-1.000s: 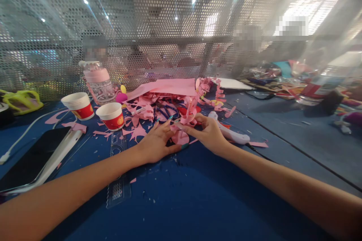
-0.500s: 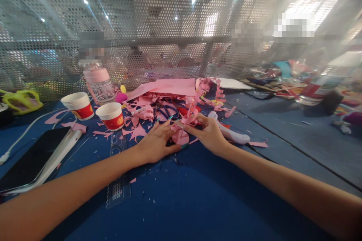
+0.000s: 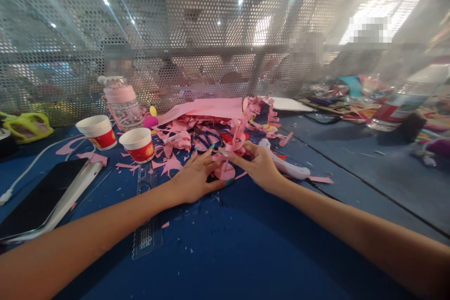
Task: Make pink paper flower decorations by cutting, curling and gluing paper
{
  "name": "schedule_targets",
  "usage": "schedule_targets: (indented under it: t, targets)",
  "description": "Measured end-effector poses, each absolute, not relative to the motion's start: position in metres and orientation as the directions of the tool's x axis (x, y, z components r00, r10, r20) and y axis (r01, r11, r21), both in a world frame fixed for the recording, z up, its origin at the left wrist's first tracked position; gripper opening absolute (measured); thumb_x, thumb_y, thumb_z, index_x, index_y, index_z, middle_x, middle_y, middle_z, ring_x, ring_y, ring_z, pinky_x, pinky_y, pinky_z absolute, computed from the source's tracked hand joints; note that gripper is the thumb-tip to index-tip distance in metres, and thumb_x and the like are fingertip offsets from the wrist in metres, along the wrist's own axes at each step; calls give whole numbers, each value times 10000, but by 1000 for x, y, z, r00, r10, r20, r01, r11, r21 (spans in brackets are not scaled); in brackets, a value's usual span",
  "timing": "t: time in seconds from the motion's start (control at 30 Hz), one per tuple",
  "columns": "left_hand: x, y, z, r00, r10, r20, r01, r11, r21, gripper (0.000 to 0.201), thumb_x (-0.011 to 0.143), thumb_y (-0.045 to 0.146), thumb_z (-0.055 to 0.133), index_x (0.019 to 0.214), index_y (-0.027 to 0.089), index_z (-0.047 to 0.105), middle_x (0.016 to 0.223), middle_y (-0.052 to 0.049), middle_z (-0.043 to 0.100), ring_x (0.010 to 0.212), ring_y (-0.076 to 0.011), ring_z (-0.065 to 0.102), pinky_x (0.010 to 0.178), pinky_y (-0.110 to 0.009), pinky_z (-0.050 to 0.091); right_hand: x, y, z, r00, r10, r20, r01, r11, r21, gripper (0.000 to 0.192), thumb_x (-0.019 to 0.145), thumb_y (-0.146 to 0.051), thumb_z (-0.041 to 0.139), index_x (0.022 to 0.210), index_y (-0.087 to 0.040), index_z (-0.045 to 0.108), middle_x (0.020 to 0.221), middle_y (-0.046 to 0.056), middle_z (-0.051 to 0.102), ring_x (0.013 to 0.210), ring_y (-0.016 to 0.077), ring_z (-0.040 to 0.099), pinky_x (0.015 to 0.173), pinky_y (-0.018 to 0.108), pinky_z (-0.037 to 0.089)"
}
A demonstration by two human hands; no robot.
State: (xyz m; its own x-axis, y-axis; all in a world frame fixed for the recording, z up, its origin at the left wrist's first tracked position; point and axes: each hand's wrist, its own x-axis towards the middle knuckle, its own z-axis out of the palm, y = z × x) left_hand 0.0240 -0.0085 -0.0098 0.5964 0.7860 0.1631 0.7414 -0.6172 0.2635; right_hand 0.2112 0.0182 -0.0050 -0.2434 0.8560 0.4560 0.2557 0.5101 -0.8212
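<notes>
My left hand (image 3: 191, 176) lies flat on the blue table, fingers spread, with its thumb and fingertips at the edge of a pink paper circle (image 3: 225, 171). From the right, my right hand (image 3: 262, 168) pinches the base of a curled pink paper strip (image 3: 239, 132) between thumb and finger, just above the circle. Its exact hold is partly hidden by the fingers. Beside my right hand rests a pale lilac glue gun (image 3: 291, 168) with a black cord. Behind both hands, dark blue looped handles (image 3: 207, 140) show among pink paper scraps (image 3: 176, 140).
Two white-and-red paper cups (image 3: 137, 144) stand left, before a pink-lidded bottle (image 3: 121, 98). A phone (image 3: 45, 197) and a clear stencil ruler (image 3: 146, 241) lie nearer. Pink sheets (image 3: 211, 108) sit at the back against a perforated metal screen (image 3: 204, 18). A large clear container (image 3: 397, 103) stands right.
My right hand's fingertips have shifted slightly at the base of the pink strip. My left hand stays in place on the table.
</notes>
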Motion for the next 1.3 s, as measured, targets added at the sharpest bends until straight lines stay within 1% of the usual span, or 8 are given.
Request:
schedule_targets:
  t: [0.17,0.27,0.4,0.57,0.73,0.9,1.1,1.3]
  targets:
    - [24,-8,-12,590,793,150,756,-608,241,560,856,554,394,1261,178,491,1407,-116,398,1346,-296,244,1084,-542,156,211,18,-6,-246,836,489,200,538,-819,269,728,-408,646,858,-179,589,876,54,642,840,184,591,804,350,466]
    - [23,-7,-13,594,788,160,753,-615,235,558,856,553,397,1265,184,486,1404,-119,400,1337,-289,267,1081,-542,165,211,18,-7,-245,833,497,176,542,-822,311,709,-389,675,917,-181,574,937,70,638,890,197,594,842,374,464]
    - [24,-7,-14,600,780,179,746,-626,227,532,860,538,404,1247,185,501,1393,-122,412,1301,-285,331,1074,-546,179,210,17,-6,-293,820,491,112,540,-834,293,697,-365,692,883,-184,555,911,63,635,881,192,601,855,376,465]
    - [24,-8,-13,589,792,163,757,-611,231,550,857,541,406,1248,165,502,1386,-133,417,1302,-295,325,1077,-540,179,209,16,-5,-305,807,507,77,551,-831,250,696,-344,696,829,-190,551,872,44,629,856,181,602,838,360,468]
    - [25,-8,-11,584,796,156,758,-604,245,556,853,560,395,1228,170,520,1399,-139,398,1312,-288,312,1083,-535,163,211,20,-7,-284,810,514,174,570,-803,225,708,-389,682,794,-198,598,830,36,622,836,193,588,801,375,472]
    - [25,-9,-10,591,787,174,743,-616,261,525,854,535,419,1258,206,490,1427,-120,361,1335,-295,266,1075,-554,166,211,20,-6,-314,794,521,207,593,-778,196,762,-407,631,797,-214,638,885,38,640,883,199,584,826,374,459]
    - [25,-9,-9,604,780,163,737,-625,258,540,861,524,409,1279,189,474,1415,-126,378,1332,-311,265,1072,-568,159,207,20,-3,-320,799,509,216,584,-782,266,754,-465,619,735,-200,617,802,28,623,817,188,577,802,353,457]
    - [25,-8,-10,596,788,157,749,-615,247,607,854,548,391,1312,152,440,1401,-162,390,1293,-315,337,1069,-563,165,205,20,-2,-328,805,494,270,581,-768,329,752,-509,596,645,-199,580,707,16,576,751,179,543,750,337,452]
